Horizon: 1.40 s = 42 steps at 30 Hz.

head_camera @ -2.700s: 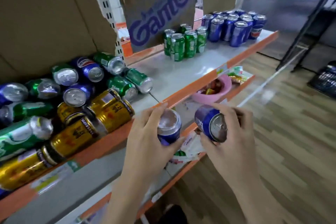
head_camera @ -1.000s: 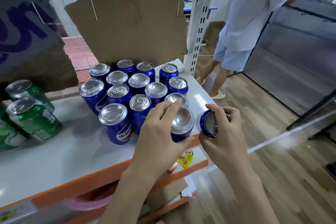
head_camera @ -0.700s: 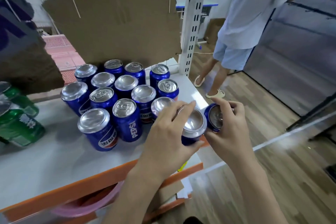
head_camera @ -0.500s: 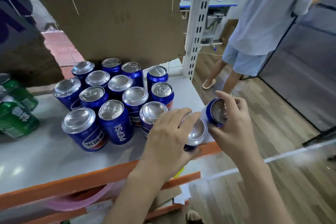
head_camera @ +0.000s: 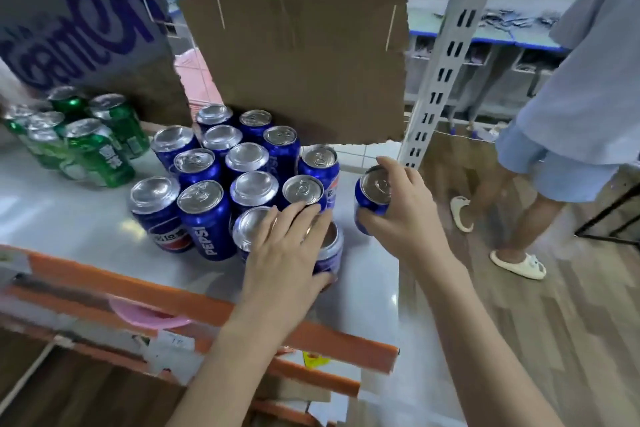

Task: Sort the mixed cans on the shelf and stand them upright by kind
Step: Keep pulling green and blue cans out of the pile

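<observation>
Bright daylight comes from behind the shelf point(head_camera: 86, 218), which shows pale glare; edges bend, and the left side is blurred.

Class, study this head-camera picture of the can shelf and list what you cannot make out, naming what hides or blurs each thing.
- Head view: the label of the blue can under the left hand is hidden by the hand.
- Head view: whether the blue can in the right hand touches the shelf is unclear; the fingers cover its base.
- Head view: the pink bowl is mostly hidden by the orange shelf edge.
- Head view: the leftmost green cans are blurred.
</observation>
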### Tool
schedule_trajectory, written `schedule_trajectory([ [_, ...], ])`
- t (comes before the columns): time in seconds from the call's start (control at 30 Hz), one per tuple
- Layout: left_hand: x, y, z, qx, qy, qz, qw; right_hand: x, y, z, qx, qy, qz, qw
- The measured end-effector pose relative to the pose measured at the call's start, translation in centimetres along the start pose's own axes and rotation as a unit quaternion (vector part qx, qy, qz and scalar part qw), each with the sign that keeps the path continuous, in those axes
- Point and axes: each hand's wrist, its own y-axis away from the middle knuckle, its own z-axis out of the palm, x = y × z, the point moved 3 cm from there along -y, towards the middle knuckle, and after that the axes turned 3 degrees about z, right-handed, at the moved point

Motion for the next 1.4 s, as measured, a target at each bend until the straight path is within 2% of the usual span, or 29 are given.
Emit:
schedule_trajectory([
  [0.27,0.8,-0.4,0.4,0.001,-0.059,-0.048,0.997,0.1,-4.3,2.8,-0.083,0.004,0.001,0.997],
  [0.4,0.9,-0.5,0.7,-0.003,-0.057,-0.074,0.996,-0.1,-4.7,2.8,-0.107,0.019,0.036,0.993],
  [0.5,0.9,-0.4,0.4,-0.012,-0.055,-0.067,0.996,-0.2,-4.4,2.9,-0.078,0.098,0.026,0.992],
  [0.67,-0.4,1.3,-2.2,0.013,-0.051,-0.064,0.997,-1.7,-2.8,3.0,-0.010,0.156,-0.066,0.985],
  [0.9,-6.9,8.9,-8.2,0.065,-0.069,-0.093,0.991,-9.6,4.0,5.0,0.096,0.104,-0.121,0.983],
  [1.0,-11.3,14.9,-10.2,0.047,-0.069,-0.133,0.988,-14.3,8.8,8.7,0.112,0.096,-0.148,0.978],
  [1.13,-18.3,24.5,-12.1,-0.014,-0.084,-0.211,0.974,-20.0,15.6,16.3,0.057,0.079,-0.154,0.983],
  [1.3,-27.3,35.0,-14.7,-0.097,-0.086,-0.333,0.934,-26.3,21.0,25.9,-0.061,0.151,-0.160,0.974],
  [1.4,-31.2,39.1,-16.9,-0.080,-0.084,-0.389,0.914,-30.7,22.8,30.0,-0.127,0.214,-0.173,0.953],
])
